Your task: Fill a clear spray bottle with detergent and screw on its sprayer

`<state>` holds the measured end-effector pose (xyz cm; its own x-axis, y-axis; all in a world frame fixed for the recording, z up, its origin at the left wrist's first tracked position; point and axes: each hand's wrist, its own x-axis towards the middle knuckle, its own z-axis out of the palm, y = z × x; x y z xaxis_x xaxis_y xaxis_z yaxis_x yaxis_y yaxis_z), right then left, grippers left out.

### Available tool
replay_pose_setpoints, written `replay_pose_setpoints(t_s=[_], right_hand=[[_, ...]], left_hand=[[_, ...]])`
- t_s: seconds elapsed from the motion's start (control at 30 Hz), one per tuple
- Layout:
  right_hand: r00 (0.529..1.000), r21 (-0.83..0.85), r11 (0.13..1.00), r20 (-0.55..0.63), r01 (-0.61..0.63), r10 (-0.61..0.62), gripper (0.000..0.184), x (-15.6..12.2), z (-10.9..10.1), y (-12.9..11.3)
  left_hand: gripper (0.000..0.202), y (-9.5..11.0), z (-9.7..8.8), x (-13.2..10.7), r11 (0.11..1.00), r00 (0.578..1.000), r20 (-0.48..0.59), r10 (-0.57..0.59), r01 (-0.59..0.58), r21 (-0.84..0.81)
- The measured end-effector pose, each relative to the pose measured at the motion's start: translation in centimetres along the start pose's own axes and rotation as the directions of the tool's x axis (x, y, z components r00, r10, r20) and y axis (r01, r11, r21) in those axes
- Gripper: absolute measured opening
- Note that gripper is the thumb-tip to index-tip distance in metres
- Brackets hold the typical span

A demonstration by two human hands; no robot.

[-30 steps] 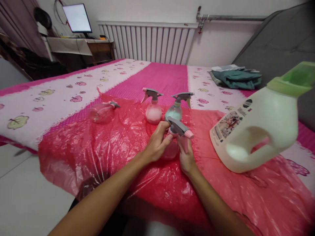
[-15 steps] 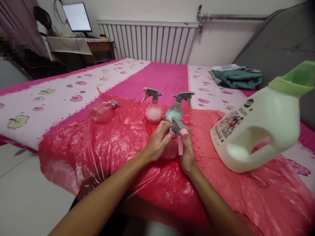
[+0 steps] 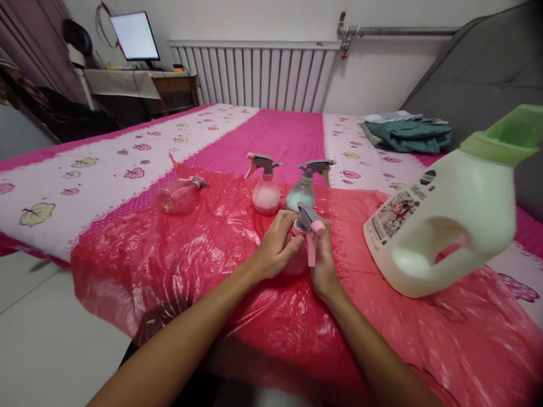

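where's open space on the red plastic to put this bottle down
Bare red plastic sheet lies left of the left hand, in front of the lying bottle. Crowded: both hands grip the pink spray bottle, two sprayers just behind, detergent jug beside the right hand.

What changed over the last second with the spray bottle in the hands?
The grey-and-pink trigger head of the small pink spray bottle turned from pointing right to facing the person. The left hand and right hand keep their grip. The other bottles and white jug stayed put.
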<state>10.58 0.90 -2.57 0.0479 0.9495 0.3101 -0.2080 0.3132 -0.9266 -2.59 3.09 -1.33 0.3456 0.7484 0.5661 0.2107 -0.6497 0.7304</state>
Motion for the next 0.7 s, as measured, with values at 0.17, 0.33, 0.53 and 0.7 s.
replay_pose_setpoints(t_s=[0.17, 0.33, 0.53, 0.7], right_hand=[[0.999, -0.063, 0.997, -0.023, 0.040, -0.042, 0.045, 0.0, -0.3, 0.2], [0.989, -0.102, 0.988, -0.074, 0.118, -0.126, 0.044, 0.5, 0.3, 0.2], [0.979, -0.118, 0.981, -0.116, 0.155, -0.168, 0.041, 3.0, 1.1, 0.5], [0.972, -0.093, 0.977, -0.116, 0.192, -0.202, 0.041, 6.6, 0.5, 0.7]], left_hand=[[0.034, -0.1, 1.0, 0.5, 1.000, 0.996, -0.087, -0.021, 0.023, 0.015], [0.031, 0.1, 1.1, 1.1, 0.999, 0.994, -0.113, 0.003, 0.002, 0.040], [0.028, -0.9, 0.6, 3.1, 0.998, 0.992, -0.124, 0.030, -0.022, 0.064], [0.022, -2.1, 0.3, 6.8, 0.995, 0.991, -0.114, 0.075, -0.066, 0.080]])
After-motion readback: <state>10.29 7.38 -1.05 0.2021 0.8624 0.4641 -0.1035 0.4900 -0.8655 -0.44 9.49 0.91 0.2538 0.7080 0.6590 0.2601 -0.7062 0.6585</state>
